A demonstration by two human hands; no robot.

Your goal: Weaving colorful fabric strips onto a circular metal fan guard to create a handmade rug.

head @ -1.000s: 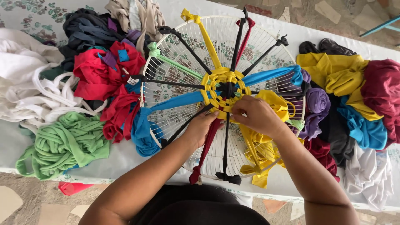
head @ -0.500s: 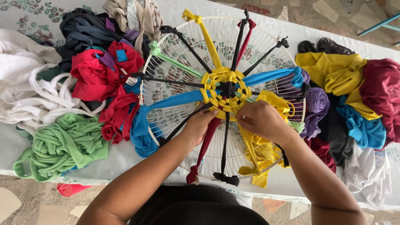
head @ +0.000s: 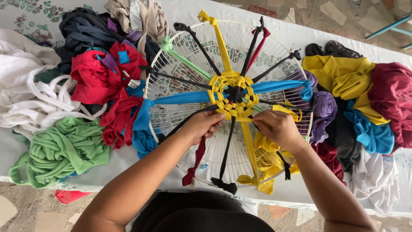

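The round frame under my fingers is white wire, smooth and slightly glossy. The strips stretched across it are soft, matt jersey cloth, as is the yellow woven centre. The counter wears a matt floral cloth.

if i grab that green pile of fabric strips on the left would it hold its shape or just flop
The green fabric strips would probably flop and trail, since they lie in loose, limp loops. They look light and unlikely to slip or roll on the table.

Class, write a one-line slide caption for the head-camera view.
Both hands, left hand and right hand, work yellow fabric strip around spokes of a round white wire frame.
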